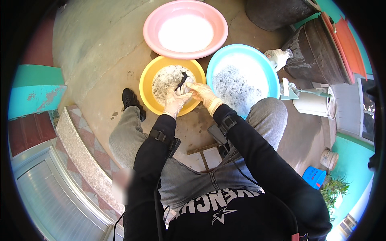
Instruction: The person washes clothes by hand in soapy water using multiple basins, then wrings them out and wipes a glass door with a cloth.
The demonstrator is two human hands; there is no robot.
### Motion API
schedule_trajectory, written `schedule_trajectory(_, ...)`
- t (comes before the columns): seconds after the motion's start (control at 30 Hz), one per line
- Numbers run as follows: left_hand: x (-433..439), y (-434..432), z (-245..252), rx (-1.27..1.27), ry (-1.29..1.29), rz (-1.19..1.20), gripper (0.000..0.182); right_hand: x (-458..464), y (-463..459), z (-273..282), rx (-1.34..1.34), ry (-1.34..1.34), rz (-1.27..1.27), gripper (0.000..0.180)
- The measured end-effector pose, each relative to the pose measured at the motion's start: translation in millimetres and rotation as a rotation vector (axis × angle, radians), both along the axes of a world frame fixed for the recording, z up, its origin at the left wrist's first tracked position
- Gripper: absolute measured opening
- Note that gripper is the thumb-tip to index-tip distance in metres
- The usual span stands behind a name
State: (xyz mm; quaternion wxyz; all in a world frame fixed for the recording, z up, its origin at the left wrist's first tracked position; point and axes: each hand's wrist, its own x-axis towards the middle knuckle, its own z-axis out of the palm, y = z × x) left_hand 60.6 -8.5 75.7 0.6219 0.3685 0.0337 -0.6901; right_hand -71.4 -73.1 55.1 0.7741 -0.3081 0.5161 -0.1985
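Note:
Both my hands wear pale, thin gloves and hold a bunched black-and-white cloth item (183, 85) over the yellow basin (147, 98). My left hand (175, 101) grips it from the lower left, and my right hand (203, 92) pinches its right end. Suds cover the water in the yellow basin. To the right stands a light blue basin (276, 79) with foamy water. Beyond them is a pink basin (150, 39); its inside is bright white from glare, so its contents cannot be told.
Right of the blue basin stand a white plastic jug (276, 57), a pale green dustpan or brush (313, 92) on a white bin (309, 105), and large dark barrels (315, 49). A tiled step edge (87, 156) runs at left. My knees flank the work area.

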Motion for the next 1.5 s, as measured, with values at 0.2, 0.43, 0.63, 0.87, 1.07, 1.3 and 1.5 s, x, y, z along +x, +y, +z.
schedule_trajectory(0.2, -6, 1, 31, 0.059, -0.727, -0.273, 0.057, -7, -13, 4, -0.164, 0.041, -0.151, 0.018)
schedule_trajectory(0.43, 2, -8, 21, 0.249, -0.495, 0.027, 0.020, -5, -7, 31, -0.312, 0.171, -0.361, 0.018)
schedule_trajectory(0.63, 0, -12, 4, 0.222, -0.476, -0.216, 0.020, -14, -29, 46, -0.232, 0.101, -0.307, 0.016)
schedule_trajectory(0.87, -1, -4, 9, 0.185, -0.594, -0.306, 0.037, -41, -115, 31, -0.247, 0.193, -0.314, 0.029)
schedule_trajectory(1.07, 4, -8, 31, 0.131, -0.505, -0.291, 0.035, -64, -186, 16, -0.034, 0.047, -0.313, 0.023)
schedule_trajectory(1.3, 7, -15, 39, 0.111, -0.520, -0.277, 0.031, -58, -231, -15, -0.137, 0.421, -0.018, 0.016)
schedule_trajectory(1.5, 7, -17, 38, 0.146, -0.536, -0.308, 0.036, -33, -242, -54, -0.738, 1.099, 0.514, 0.027)
